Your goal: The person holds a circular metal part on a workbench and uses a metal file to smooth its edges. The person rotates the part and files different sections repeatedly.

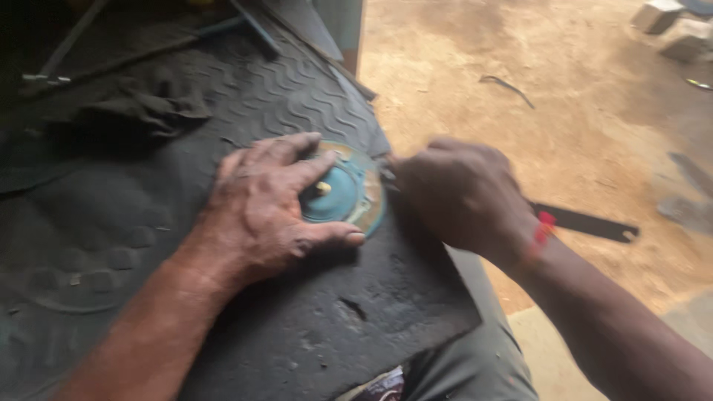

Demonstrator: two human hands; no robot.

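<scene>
A round teal metal disc [343, 194] with a small pale stud at its middle lies on a black ribbed rubber mat [297, 96]. My left hand [261, 208] rests on the disc, fingers spread over its top and thumb along its lower edge. My right hand [462, 194] is closed in a fist at the disc's right edge, touching it. What the fist holds is hidden; a thin dark tip shows between fist and disc. A red thread circles my right wrist.
A dark cloth [141, 111] lies crumpled on the mat at the upper left, with metal rods [67, 56] beyond it. A flat black blade [590, 223] lies on the sandy ground [535, 134] to the right. Grey blocks [672, 26] stand at the far upper right.
</scene>
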